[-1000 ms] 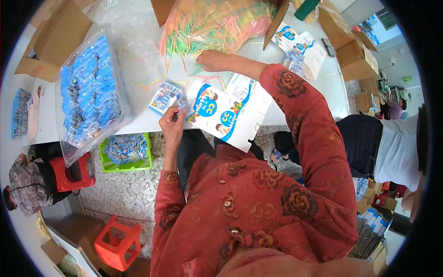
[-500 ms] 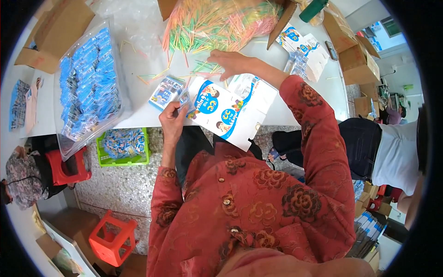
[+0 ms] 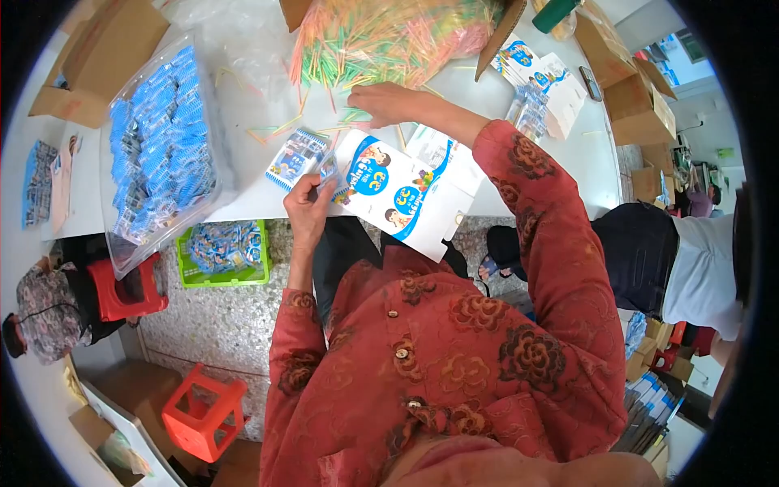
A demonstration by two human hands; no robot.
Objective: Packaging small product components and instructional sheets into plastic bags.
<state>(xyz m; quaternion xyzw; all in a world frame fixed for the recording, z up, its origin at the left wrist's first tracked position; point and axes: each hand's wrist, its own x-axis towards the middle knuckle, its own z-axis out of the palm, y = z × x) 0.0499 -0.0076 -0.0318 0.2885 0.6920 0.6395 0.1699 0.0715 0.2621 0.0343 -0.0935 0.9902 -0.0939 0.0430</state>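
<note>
My left hand [image 3: 308, 203] pinches a small blue-and-white packet [image 3: 328, 169] between thumb and fingers, close to the table's front edge. Just left of that packet lies a small stack of similar blue-edged packets [image 3: 294, 158]. My right hand [image 3: 381, 105] reaches across the table, fingers bent down around a little heap of thin coloured sticks [image 3: 355, 116], mostly green; its fingertips are partly hidden. Beneath my right forearm a flattened white-and-blue printed carton [image 3: 391, 191] lies partly over the front edge. A second printed sheet [image 3: 432, 146] is beside it.
A large bag of green, pink and yellow sticks [image 3: 381, 40] fills an open cardboard box behind my hands. To the left stands a clear plastic tub [image 3: 217, 174] of blue packets. Below it are a green basket [image 3: 223, 282] and red stools [image 3: 203, 414]. Another person [image 3: 702, 268] stands at right.
My right hand has shifted left over the little heap of sticks, its fingers drawn closer together. My left hand keeps its packet in nearly the same place. The view has shifted slightly.
</note>
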